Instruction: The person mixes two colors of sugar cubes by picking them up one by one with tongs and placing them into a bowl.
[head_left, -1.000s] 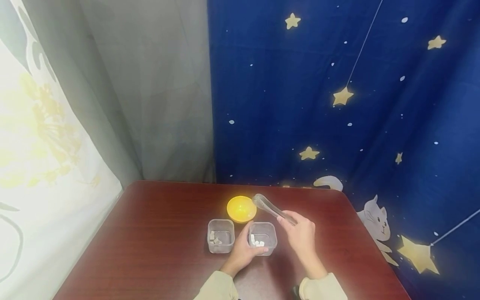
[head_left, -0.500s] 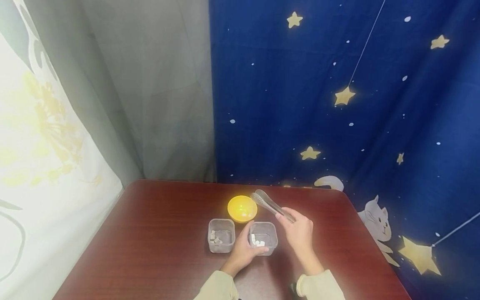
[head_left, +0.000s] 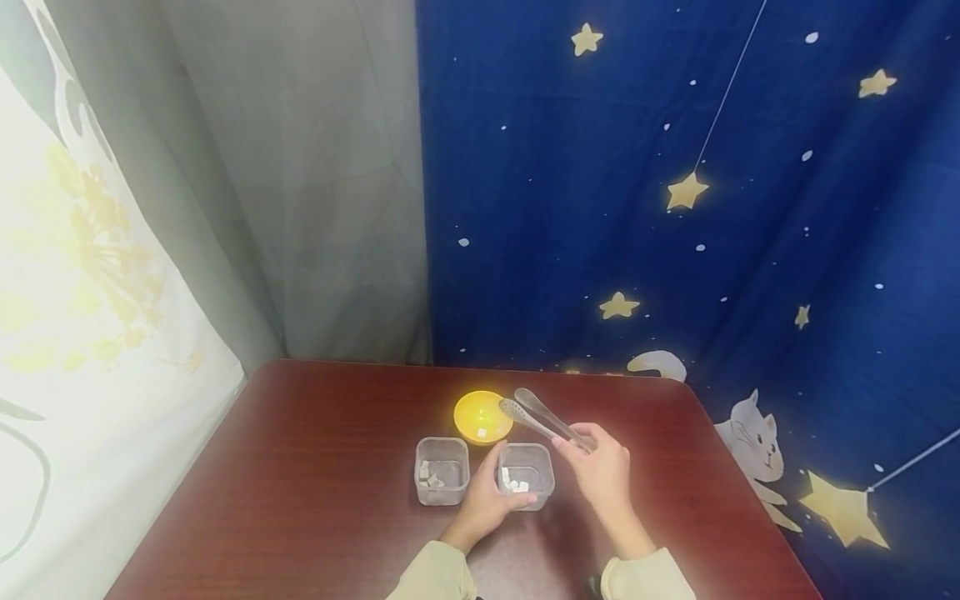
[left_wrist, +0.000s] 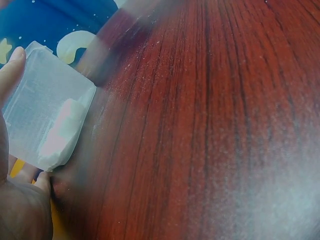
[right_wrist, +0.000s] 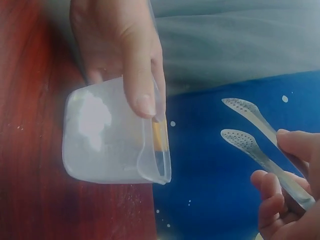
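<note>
dark red wood is showing across the table, backed by a starry blue curtain. the right hand is gripping the tongs, their long axis slanting up-left, parted tips hanging over the yellow bowl. the left hand is wrapping around the clear container just beside another container.

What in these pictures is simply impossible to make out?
- Head view: what the brownish bits in the left tub are; too small.
- Left wrist view: the yellow bowl, hidden by the right tub and left hand.
- Right wrist view: the tongs handle end, cut off by the edge behind the right hand.
</note>
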